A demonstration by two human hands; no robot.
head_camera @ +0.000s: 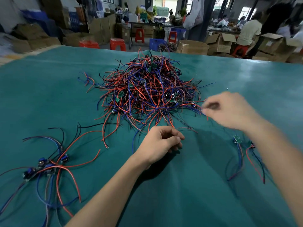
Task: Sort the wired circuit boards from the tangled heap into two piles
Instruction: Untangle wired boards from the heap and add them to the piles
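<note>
a big tangled heap (pixel 148 89) of red, blue and black wires with little boards sits in the middle of the green tabletop (pixel 180 185). the left hand (pixel 161 143) is by the near edge of the heap, fingers curled; i cannot tell if it holds a wire. the right hand (pixel 229 109) is blurry and pinches thin wires at the heap's right edge. a small pile (pixel 43 167) lies far left, and another small pile (pixel 244 145) lies right.

We see red stools (pixel 117 44), open cardboard boxes (pixel 220 42) and long workbenches (pixel 157 25) under bright windows (pixel 245 11).
</note>
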